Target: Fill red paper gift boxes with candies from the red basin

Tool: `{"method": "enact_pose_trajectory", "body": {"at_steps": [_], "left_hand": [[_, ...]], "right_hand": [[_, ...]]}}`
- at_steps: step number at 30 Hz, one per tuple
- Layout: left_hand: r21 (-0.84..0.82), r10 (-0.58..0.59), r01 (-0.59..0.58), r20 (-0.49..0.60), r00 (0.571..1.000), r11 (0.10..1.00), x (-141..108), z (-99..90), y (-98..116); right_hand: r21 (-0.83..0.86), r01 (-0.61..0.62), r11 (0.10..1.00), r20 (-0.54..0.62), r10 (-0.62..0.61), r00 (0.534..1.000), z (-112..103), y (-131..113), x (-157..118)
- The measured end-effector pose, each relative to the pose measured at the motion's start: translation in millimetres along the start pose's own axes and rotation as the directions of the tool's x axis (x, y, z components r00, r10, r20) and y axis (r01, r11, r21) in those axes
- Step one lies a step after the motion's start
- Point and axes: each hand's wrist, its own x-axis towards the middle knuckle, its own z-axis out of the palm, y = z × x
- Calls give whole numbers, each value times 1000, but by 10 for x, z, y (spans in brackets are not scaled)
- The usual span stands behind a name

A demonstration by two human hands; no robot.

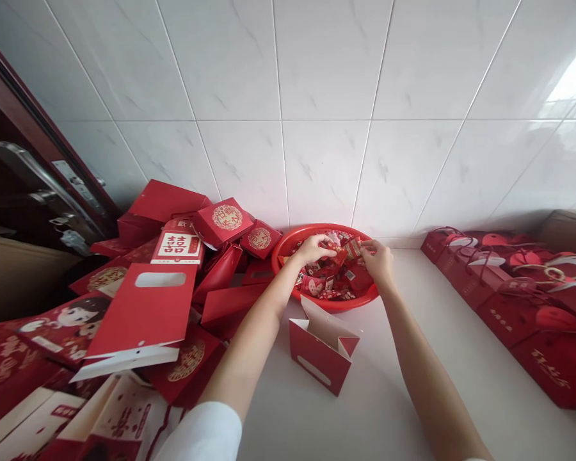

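Both my hands are over a red plastic basket point(326, 306) heaped with small wrapped sweets point(317, 285). The fingers of my left hand point(315, 250) are closed on a red-wrapped sweet point(338, 257) above the heap. My right hand point(379, 261), at the basket's right side, pinches a red and gold packet point(353, 248). In front of the basket an open red paper box point(319, 362) stands on the white surface, its top flaps spread. An oval window shows low on its near side. Its inside is only partly visible.
A heap of red boxes and bags point(139, 314) covers the left side. Filled red gift bags point(499, 301) stand in a row at the right. Behind is a white tiled wall point(326, 153). A dark door with a metal handle point(33, 173) is at the left.
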Motion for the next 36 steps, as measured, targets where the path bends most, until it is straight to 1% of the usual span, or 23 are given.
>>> {"method": "enact_pose_trajectory", "body": {"at_steps": [3, 4, 6, 9, 10, 12, 15, 17, 20, 24, 30, 33, 36], "left_hand": [[-92, 34, -36, -30, 999, 995, -6, 18, 21], [-116, 47, -51, -37, 998, 992, -7, 24, 25], [-173, 80, -88, -49, 996, 981, -10, 34, 25], [-258, 140, -146, -45, 989, 955, -15, 49, 20], [-269, 153, -158, -39, 987, 950, -17, 54, 20], [-260, 157, -161, -33, 987, 952, -20, 68, 20], [-242, 118, -122, -29, 993, 963, -10, 101, 13], [-246, 88, -84, 2, 996, 966, 8, 133, -5], [-262, 47, -32, 53, 997, 964, 44, 181, -40], [-311, 16, 7, 71, 997, 950, 79, 219, -62], [-413, -40, 80, 106, 994, 907, 61, 209, -12], [-472, -66, 117, 123, 990, 874, 29, 181, 26], [-555, -67, 129, 130, 989, 822, 11, 162, 36]], "right_hand": [[-60, 75, 995, -19, -76, 997, -18, -51, -41], [-63, 103, 993, -8, -103, 995, -18, -68, -54], [-12, 141, 990, 64, -140, 988, -9, -91, -75], [111, 133, 985, 212, -154, 965, 16, -84, -80], [136, 118, 984, 235, -147, 961, 22, -73, -74], [162, 90, 983, 243, -128, 962, 30, -43, -59], [181, 68, 981, 232, -110, 967, 31, -12, -40], [210, 51, 976, 230, -100, 968, 30, -9, -37], [271, 22, 962, 214, -82, 973, 28, -21, -43], [334, -1, 943, 213, -75, 974, 9, -39, -57], [369, 32, 929, 207, -116, 971, -40, -95, -95], [367, 83, 926, 203, -167, 965, -61, -135, -126], [359, 115, 926, 234, -209, 949, -73, -159, -150]]}}
